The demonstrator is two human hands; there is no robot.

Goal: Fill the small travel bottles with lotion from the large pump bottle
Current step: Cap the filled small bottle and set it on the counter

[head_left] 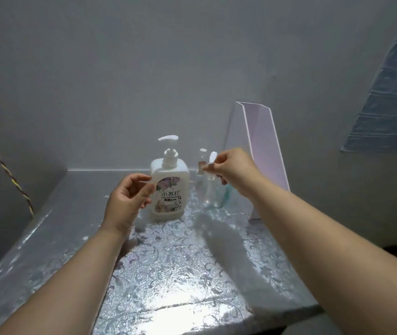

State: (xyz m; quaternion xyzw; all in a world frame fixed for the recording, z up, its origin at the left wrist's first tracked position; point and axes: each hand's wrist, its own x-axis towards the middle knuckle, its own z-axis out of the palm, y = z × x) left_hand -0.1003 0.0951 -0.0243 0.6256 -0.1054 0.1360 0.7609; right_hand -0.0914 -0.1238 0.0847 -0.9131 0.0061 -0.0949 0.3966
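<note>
**Pinching the white cap (213, 157) of a travel bottle (213, 193)**

My right hand (232, 170) grasps it near the back edge of the bench (168, 274). Just left stands the large pump bottle (169, 189), upright. My left hand (129, 201) curls at its left side; whether it grips, I cannot tell. An acrylic stand (262, 141) rises toward the right edge.

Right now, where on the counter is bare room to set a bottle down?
The widest bare patch is the near counter, from the pump bottle to the front edge. The strip left of the left hand is free. Crowded: the travel bottles between pump bottle and acrylic stand, under the right hand pinching a white top.
</note>
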